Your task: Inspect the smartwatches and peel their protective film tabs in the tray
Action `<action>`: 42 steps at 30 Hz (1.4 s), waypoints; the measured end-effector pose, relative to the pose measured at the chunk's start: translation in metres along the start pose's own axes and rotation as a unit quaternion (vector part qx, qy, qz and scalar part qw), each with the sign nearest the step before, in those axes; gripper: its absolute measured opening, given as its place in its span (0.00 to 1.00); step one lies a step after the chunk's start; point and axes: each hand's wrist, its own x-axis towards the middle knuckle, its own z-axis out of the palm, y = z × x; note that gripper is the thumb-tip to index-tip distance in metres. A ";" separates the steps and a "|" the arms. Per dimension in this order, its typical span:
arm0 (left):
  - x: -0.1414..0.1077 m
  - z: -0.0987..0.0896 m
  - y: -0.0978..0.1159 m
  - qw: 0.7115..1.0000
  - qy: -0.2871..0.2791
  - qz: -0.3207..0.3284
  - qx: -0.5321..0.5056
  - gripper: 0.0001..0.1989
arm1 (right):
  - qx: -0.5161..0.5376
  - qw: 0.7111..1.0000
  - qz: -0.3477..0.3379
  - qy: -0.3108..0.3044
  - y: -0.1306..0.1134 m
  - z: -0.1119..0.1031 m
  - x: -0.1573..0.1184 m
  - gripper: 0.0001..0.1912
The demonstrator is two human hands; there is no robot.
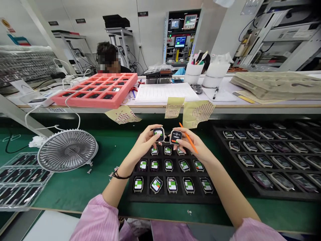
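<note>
Smartwatches (pixel 158 131), a pair, are hovering above that black tray (pixel 173 198) I'm watching: the left hand (pixel 143 141) is pinching one, the right hand (pixel 200 146) is gripping the other plus an orange stick (pixel 192 144).

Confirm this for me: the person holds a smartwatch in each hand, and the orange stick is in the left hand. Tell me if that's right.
Not quite: the orange stick is in the right hand, not the left hand. The head view shows it. Each hand does hold a smartwatch.
</note>
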 end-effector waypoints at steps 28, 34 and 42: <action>-0.002 0.003 0.003 1.000 0.020 -0.001 -0.021 0.17 | -0.003 0.999 0.017 0.042 0.002 0.001 0.001 0.16; 0.000 0.002 0.003 0.999 0.035 -0.008 -0.009 0.17 | -0.012 0.999 0.008 0.038 0.004 0.000 0.002 0.14; 0.007 -0.002 -0.008 1.000 0.004 -0.008 0.008 0.21 | -0.031 0.999 0.018 0.024 0.006 -0.003 0.003 0.16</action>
